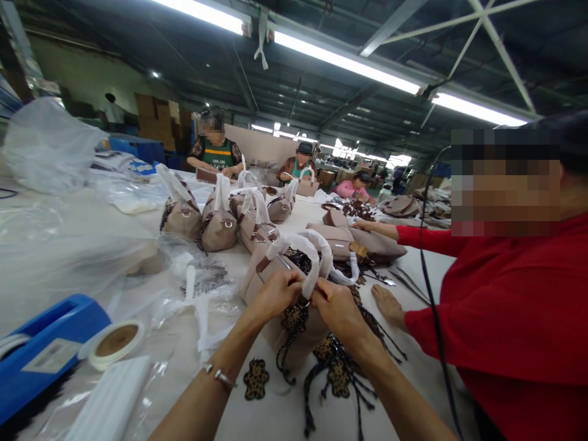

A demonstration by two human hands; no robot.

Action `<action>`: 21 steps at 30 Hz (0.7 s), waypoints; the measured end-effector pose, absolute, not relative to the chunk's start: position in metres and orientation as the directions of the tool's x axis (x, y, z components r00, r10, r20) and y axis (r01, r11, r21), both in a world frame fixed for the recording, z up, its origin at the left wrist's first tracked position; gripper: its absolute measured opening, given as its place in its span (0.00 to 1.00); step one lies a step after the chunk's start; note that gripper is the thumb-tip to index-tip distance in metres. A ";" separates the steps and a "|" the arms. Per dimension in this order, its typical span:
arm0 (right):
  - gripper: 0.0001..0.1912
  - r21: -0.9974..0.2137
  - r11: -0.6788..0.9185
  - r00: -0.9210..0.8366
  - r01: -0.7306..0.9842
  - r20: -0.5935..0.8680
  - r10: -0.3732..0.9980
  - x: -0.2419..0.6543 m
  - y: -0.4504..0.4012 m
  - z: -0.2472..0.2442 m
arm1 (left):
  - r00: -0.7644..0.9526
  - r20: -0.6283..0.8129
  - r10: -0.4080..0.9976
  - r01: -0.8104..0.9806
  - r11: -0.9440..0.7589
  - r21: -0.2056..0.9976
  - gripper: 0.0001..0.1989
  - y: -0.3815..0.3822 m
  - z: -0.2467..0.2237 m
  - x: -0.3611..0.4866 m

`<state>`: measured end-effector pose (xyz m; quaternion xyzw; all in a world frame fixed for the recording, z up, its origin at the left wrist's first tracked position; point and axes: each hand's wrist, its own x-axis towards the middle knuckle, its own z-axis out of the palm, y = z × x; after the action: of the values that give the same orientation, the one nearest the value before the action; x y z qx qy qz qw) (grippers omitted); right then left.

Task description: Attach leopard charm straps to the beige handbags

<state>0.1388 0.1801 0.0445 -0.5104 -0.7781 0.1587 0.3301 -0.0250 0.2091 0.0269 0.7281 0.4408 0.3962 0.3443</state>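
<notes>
A beige handbag [257, 278] stands in front of me, its looped handles [316, 245] wrapped in white. My left hand [279, 294] is closed, fingertips pinched on the bag at the near handle's base. Opposite it, my right hand [339, 309] also pinches there, close to a small metal ring. The exact part between the fingertips is hidden. Below my left hand, a leopard-print bear charm [294, 318] with a dark braided cord hangs against the bag. Another bear charm [256, 379] lies flat on the table, and several more with braided cords [339, 376] lie under my right forearm.
Several wrapped-handle handbags [219, 223] stand beyond. A blue tape dispenser [59, 343], tape roll [116, 344] and plastic bags [169, 294] lie left. At right, a co-worker in red [514, 294] reaches over a flat-lying bag [333, 241]; a black cable [429, 269] hangs between us.
</notes>
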 end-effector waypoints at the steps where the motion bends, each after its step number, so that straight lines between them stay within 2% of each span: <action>1: 0.12 -0.558 0.436 -0.255 0.706 0.374 0.892 0.140 0.180 0.042 | 0.282 0.278 0.918 0.360 -0.370 0.856 0.10 0.209 0.025 -0.024; 6: 0.12 -0.518 0.487 -0.257 0.703 0.454 0.853 0.141 0.179 0.031 | 0.229 0.229 0.946 0.467 -0.313 0.827 0.10 0.209 0.022 -0.021; 12: 0.11 -0.482 0.460 -0.246 0.746 0.443 0.862 0.140 0.182 0.029 | 0.305 0.243 0.921 0.463 -0.367 0.807 0.09 0.207 0.028 -0.020; 14: 0.11 -0.473 0.465 -0.238 0.749 0.462 0.854 0.141 0.182 0.030 | 0.267 0.299 0.916 0.470 -0.395 0.790 0.08 0.200 0.029 -0.019; 18: 0.09 -0.536 0.454 -0.130 0.712 0.534 0.836 0.144 0.171 0.032 | 0.072 0.541 0.838 0.539 -0.489 0.685 0.07 0.167 0.027 -0.012; 21: 0.08 -0.666 0.439 -0.006 0.604 0.546 0.838 0.143 0.156 0.032 | 0.142 0.582 0.801 0.504 -0.565 0.653 0.08 0.142 0.020 -0.005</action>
<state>0.1427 0.1560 0.0317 -0.5156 -0.6988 0.1216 0.4807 -0.0048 0.1419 0.0202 0.7400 0.4408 0.4845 0.1530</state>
